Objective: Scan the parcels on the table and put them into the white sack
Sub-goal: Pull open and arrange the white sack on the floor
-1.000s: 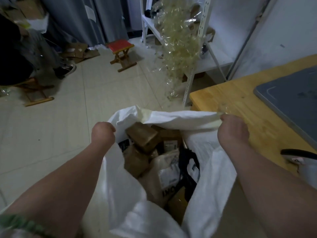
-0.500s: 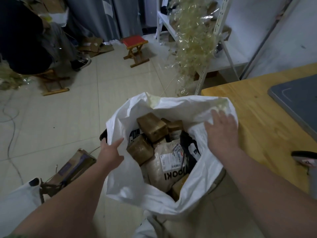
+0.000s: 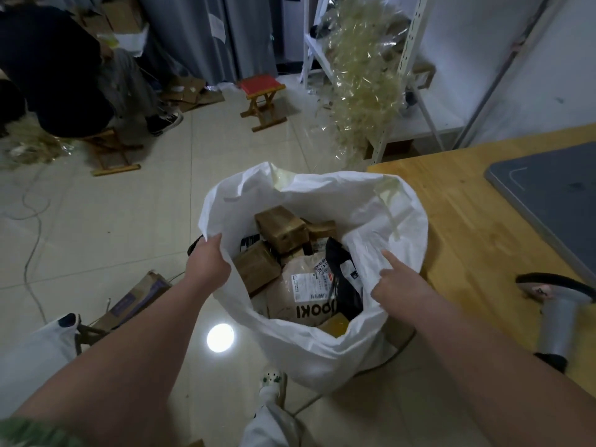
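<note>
White sack (image 3: 322, 356) stands on floor, just beside surface (image 3: 458, 227). Mouth wide, parcels (image 3: 280, 232) piled inside.
Left hand (image 3: 208, 266): fingers curl round left rim.
Right hand (image 3: 396, 285): curls on right rim, one finger straight.
Sack soft, full. Let go and rim may flop, sack tip, parcels spill.
Scanner (image 3: 554, 314) close to right arm; bump may knock it.

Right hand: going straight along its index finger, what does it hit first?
Probably the white sack itself: the right hand points forward-left at the sack's folded-in wall just ahead. The brown boxes lie beyond, but depth is unclear.
</note>
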`<action>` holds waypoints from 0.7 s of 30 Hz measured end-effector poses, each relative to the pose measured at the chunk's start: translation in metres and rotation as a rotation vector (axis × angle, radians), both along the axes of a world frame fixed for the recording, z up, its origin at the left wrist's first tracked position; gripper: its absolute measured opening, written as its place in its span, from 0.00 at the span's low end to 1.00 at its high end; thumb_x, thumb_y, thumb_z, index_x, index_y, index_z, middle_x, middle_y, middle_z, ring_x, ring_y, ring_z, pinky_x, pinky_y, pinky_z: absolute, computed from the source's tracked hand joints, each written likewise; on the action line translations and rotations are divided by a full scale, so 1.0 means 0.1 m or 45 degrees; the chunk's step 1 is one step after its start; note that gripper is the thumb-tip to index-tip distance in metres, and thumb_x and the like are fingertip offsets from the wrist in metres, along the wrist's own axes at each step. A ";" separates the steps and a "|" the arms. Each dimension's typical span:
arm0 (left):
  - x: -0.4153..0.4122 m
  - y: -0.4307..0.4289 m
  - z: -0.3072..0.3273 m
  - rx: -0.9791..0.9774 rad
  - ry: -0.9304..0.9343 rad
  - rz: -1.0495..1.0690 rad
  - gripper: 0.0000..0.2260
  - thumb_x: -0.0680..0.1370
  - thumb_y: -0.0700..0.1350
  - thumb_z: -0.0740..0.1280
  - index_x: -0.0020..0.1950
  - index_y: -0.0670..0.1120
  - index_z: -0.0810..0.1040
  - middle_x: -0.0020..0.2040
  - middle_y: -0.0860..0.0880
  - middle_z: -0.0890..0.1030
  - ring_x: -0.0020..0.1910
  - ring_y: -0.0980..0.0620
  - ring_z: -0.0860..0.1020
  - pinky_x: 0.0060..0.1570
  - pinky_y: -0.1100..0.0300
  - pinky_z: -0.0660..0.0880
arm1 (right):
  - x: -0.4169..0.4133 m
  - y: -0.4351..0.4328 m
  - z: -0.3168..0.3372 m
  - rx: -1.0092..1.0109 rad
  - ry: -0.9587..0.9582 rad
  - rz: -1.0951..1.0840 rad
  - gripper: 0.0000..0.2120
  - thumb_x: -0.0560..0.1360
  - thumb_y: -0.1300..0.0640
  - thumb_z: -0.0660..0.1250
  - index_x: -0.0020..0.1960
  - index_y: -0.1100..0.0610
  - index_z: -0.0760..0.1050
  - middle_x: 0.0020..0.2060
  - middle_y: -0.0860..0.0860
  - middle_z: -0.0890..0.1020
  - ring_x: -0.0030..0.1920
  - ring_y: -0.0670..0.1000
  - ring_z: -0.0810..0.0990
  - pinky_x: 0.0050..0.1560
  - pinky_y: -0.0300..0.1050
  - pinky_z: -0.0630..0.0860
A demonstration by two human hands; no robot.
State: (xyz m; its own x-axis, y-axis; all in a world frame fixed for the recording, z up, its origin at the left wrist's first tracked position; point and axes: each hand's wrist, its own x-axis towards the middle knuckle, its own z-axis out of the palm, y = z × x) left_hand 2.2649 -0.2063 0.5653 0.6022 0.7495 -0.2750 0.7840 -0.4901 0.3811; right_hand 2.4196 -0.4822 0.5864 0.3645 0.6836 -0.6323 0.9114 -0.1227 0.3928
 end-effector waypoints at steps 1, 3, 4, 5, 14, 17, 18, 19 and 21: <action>0.04 -0.02 0.07 0.038 -0.007 -0.025 0.27 0.77 0.35 0.62 0.76 0.42 0.61 0.71 0.37 0.67 0.67 0.38 0.69 0.63 0.50 0.68 | 0.03 -0.03 0.07 0.017 -0.027 -0.010 0.12 0.78 0.63 0.56 0.54 0.52 0.76 0.48 0.51 0.81 0.59 0.54 0.76 0.76 0.61 0.37; 0.11 -0.02 0.24 0.106 -0.014 -0.046 0.28 0.77 0.35 0.62 0.77 0.42 0.60 0.72 0.38 0.67 0.69 0.39 0.68 0.65 0.50 0.67 | 0.13 -0.09 0.25 0.107 -0.071 -0.072 0.15 0.78 0.64 0.54 0.57 0.53 0.76 0.50 0.51 0.82 0.56 0.52 0.79 0.76 0.57 0.38; 0.15 -0.01 0.34 0.138 -0.037 -0.040 0.28 0.77 0.35 0.61 0.77 0.42 0.61 0.72 0.38 0.67 0.69 0.39 0.68 0.65 0.50 0.67 | 0.18 -0.12 0.34 0.169 -0.093 -0.107 0.16 0.78 0.64 0.53 0.59 0.53 0.75 0.52 0.50 0.82 0.56 0.52 0.79 0.77 0.56 0.40; 0.18 0.00 0.44 0.165 -0.076 -0.024 0.27 0.77 0.35 0.60 0.77 0.42 0.61 0.71 0.38 0.68 0.68 0.38 0.68 0.65 0.50 0.67 | 0.22 -0.14 0.41 0.227 -0.110 -0.133 0.17 0.78 0.64 0.53 0.60 0.53 0.74 0.53 0.50 0.82 0.57 0.51 0.79 0.77 0.54 0.42; -0.04 -0.15 0.28 0.092 0.388 -0.074 0.19 0.78 0.39 0.61 0.69 0.36 0.67 0.63 0.36 0.74 0.61 0.38 0.74 0.57 0.52 0.71 | 0.18 -0.55 0.16 0.063 -0.011 -0.376 0.17 0.80 0.61 0.53 0.65 0.52 0.73 0.59 0.50 0.78 0.63 0.50 0.74 0.75 0.59 0.38; -0.07 -0.24 0.28 0.055 0.416 -0.058 0.24 0.78 0.39 0.61 0.73 0.39 0.62 0.63 0.34 0.72 0.60 0.37 0.74 0.53 0.53 0.74 | 0.17 -0.61 0.13 0.022 -0.048 -0.374 0.16 0.80 0.59 0.55 0.64 0.51 0.73 0.59 0.48 0.78 0.64 0.50 0.73 0.74 0.60 0.37; -0.07 -0.29 0.29 0.032 0.430 -0.046 0.27 0.78 0.38 0.61 0.76 0.41 0.59 0.64 0.34 0.70 0.61 0.37 0.73 0.53 0.52 0.75 | 0.16 -0.60 0.13 0.037 -0.049 -0.361 0.16 0.80 0.58 0.56 0.65 0.50 0.72 0.59 0.48 0.78 0.64 0.50 0.73 0.74 0.60 0.37; -0.07 -0.33 0.30 0.005 0.440 -0.034 0.29 0.78 0.38 0.61 0.77 0.44 0.56 0.65 0.35 0.68 0.63 0.37 0.71 0.54 0.52 0.76 | 0.15 -0.60 0.14 0.061 -0.056 -0.347 0.16 0.79 0.58 0.56 0.66 0.50 0.71 0.60 0.48 0.77 0.65 0.51 0.72 0.75 0.60 0.38; -0.06 -0.41 0.34 -0.030 0.425 -0.009 0.31 0.78 0.38 0.62 0.78 0.47 0.54 0.67 0.36 0.64 0.65 0.37 0.68 0.55 0.51 0.77 | 0.13 -0.60 0.15 0.142 -0.067 -0.326 0.17 0.79 0.56 0.57 0.67 0.49 0.68 0.60 0.49 0.77 0.65 0.52 0.72 0.75 0.61 0.40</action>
